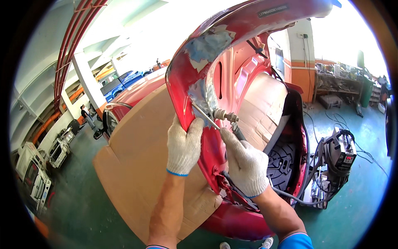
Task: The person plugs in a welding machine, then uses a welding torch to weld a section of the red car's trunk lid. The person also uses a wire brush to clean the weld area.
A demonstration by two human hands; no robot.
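A red car body panel [181, 97] stands in front of me, with bare metal and grey-blue patches [209, 45] on its curve. My left hand [183, 145], in a white knitted glove, closes round the panel's lower edge. In the same kind of glove, my right hand [247, 164] grips a cabled tool with a ribbed metal head [226, 115] and a dark shaft. A thin metal rod [205, 115] slants from my right thumb up to the panel beside the bare patch. Much of the tool is hidden behind my right hand.
Cardboard sheets [141, 166] cover the area left of and behind the panel. A welding machine [342, 153] stands right, cables trailing on the green floor. Beyond it is a cluttered workbench [338, 81]. Car shells [33, 174] and a person [87, 116] are far left.
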